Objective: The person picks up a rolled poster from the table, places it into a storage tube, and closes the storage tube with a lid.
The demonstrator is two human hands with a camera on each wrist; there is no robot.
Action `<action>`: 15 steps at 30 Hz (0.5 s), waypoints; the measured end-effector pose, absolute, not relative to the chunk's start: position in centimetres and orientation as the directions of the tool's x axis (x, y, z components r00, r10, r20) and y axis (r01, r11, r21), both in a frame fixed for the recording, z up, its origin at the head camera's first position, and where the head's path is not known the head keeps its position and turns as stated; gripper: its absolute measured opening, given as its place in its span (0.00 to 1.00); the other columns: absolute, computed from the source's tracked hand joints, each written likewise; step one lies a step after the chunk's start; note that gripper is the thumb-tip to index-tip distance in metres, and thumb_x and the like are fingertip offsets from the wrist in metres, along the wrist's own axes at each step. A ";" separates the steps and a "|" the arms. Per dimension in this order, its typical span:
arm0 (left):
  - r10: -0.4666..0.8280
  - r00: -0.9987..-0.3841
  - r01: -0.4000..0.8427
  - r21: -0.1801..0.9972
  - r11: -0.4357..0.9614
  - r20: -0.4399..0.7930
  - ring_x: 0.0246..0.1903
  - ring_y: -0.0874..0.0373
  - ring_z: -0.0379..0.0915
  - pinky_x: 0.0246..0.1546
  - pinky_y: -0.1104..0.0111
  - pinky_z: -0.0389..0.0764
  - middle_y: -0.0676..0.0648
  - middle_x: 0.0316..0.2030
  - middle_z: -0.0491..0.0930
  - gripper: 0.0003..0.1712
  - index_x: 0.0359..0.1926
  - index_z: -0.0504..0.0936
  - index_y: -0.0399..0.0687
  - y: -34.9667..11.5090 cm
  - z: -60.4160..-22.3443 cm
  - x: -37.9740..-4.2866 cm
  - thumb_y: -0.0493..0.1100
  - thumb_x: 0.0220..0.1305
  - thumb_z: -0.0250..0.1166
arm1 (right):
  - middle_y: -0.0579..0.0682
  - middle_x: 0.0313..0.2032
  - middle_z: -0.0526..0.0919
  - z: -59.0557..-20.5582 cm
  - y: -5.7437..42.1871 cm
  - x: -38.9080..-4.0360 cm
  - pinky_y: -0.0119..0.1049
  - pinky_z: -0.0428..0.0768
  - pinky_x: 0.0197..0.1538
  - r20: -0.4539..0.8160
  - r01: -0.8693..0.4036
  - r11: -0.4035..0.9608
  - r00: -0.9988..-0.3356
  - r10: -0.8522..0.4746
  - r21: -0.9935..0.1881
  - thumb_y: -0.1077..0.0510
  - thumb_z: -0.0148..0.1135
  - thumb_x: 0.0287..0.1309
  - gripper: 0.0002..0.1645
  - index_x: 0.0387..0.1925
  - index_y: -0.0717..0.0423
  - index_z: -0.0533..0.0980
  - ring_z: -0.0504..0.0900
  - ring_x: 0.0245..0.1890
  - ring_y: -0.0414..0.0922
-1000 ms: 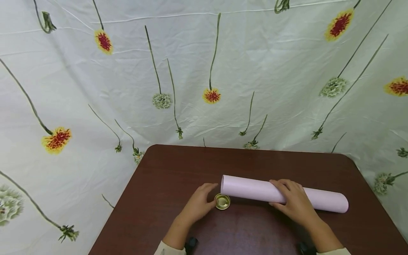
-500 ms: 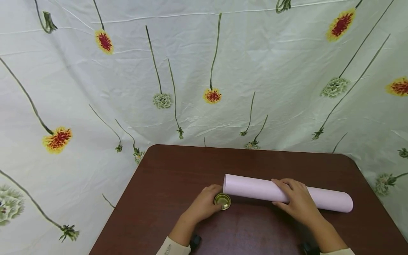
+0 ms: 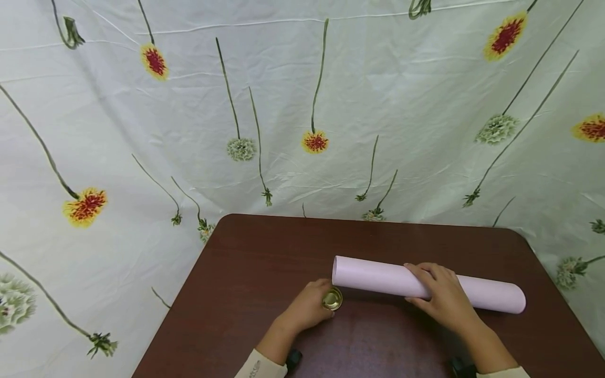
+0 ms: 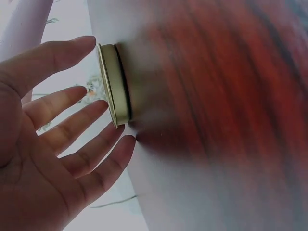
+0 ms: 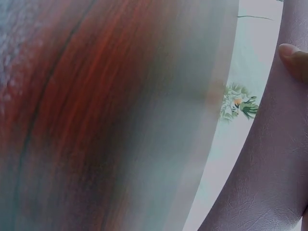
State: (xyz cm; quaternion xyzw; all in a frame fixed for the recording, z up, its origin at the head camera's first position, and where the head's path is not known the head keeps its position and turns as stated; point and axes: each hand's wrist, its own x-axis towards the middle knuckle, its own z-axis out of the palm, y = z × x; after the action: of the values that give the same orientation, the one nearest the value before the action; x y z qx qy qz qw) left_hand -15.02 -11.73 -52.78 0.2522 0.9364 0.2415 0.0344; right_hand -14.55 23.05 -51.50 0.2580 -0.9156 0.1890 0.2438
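Gold dish (image 3: 333,298), one, well in from the left edge of the table (image 3: 255,252); left hand (image 3: 306,306) spread around it, contact uncertain; pink roll (image 3: 378,275), toward right edge, gripped by right hand (image 3: 441,296); advisable: even fingertip pressure, roll steady.

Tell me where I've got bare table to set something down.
Bare: the table between the forearms; the stretch left of the left hand; the strip between the pink tube and the table's far edge. Crowded: the middle, where the left hand is spread round the gold dish near the tube's left end, and the right hand grips the tube.
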 end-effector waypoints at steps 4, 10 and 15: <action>0.502 -0.862 0.481 0.440 0.758 0.079 0.52 0.46 0.78 0.53 0.61 0.79 0.43 0.55 0.81 0.26 0.49 0.83 0.43 -11.6 -52.9 -15.0 0.38 0.45 0.75 | 0.53 0.48 0.80 -51.5 23.1 -14.6 0.58 0.71 0.52 0.541 -0.565 0.796 -0.749 -0.384 -0.217 0.50 0.85 0.34 0.53 0.68 0.44 0.73 0.79 0.50 0.57; 0.504 -0.861 0.485 0.410 0.772 0.068 0.52 0.49 0.78 0.53 0.62 0.79 0.46 0.55 0.82 0.26 0.52 0.84 0.46 -11.5 -53.0 -15.1 0.39 0.48 0.75 | 0.52 0.48 0.80 -51.6 23.1 -14.6 0.58 0.71 0.53 0.542 -0.564 0.796 -0.750 -0.380 -0.222 0.50 0.86 0.34 0.53 0.68 0.44 0.73 0.79 0.50 0.57; 0.504 -0.861 0.491 0.385 0.782 0.075 0.51 0.49 0.77 0.51 0.62 0.79 0.47 0.53 0.82 0.25 0.52 0.85 0.46 -11.5 -52.9 -15.1 0.39 0.49 0.75 | 0.53 0.48 0.80 -51.7 23.1 -14.5 0.59 0.71 0.53 0.539 -0.563 0.796 -0.751 -0.381 -0.222 0.50 0.86 0.34 0.54 0.68 0.44 0.73 0.79 0.50 0.57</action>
State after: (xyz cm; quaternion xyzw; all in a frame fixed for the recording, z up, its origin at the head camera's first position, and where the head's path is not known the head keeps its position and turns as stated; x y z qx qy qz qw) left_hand -15.06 -11.46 -52.91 0.2634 0.9437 0.1996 0.0160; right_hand -14.54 23.12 -51.69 0.2573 -0.9165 0.1888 0.2413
